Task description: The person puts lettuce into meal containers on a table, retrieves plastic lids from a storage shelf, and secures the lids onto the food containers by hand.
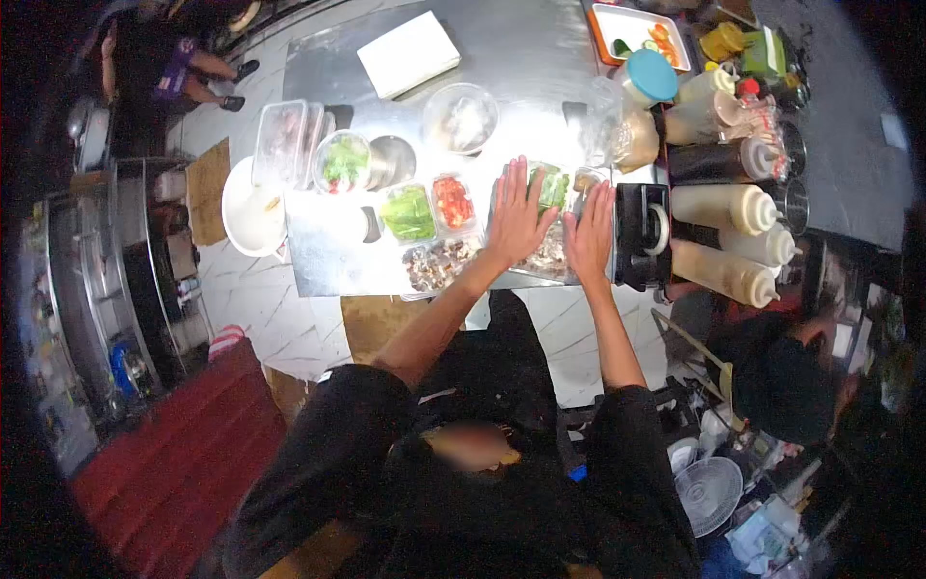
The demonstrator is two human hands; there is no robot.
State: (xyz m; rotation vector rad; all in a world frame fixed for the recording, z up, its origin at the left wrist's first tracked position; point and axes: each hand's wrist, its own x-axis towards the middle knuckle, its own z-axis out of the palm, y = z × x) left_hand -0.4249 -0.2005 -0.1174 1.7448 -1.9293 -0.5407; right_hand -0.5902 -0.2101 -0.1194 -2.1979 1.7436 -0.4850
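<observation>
My left hand [519, 220] lies with its fingers stretched out over the left side of a food container on the steel table. My right hand [590, 234], also flat with fingers extended, is over its right side. Between them show chopped greens [552, 186] and, nearer me, a pale brown chopped food [547, 253]. Left of my left hand are a tub of green leaves [408, 214], a tub of diced red vegetable [452, 202] and a tray of brown-and-white chopped pieces [436, 266]. Neither hand grips anything.
Behind are a round clear bowl [461, 118] and a white box [409, 55]. A cup of greens [343, 161] and stacked clear lids [280, 143] stand left. Squeeze bottles [719, 207] line the right, beside a black device [637, 236]. A person [178, 77] is at far left.
</observation>
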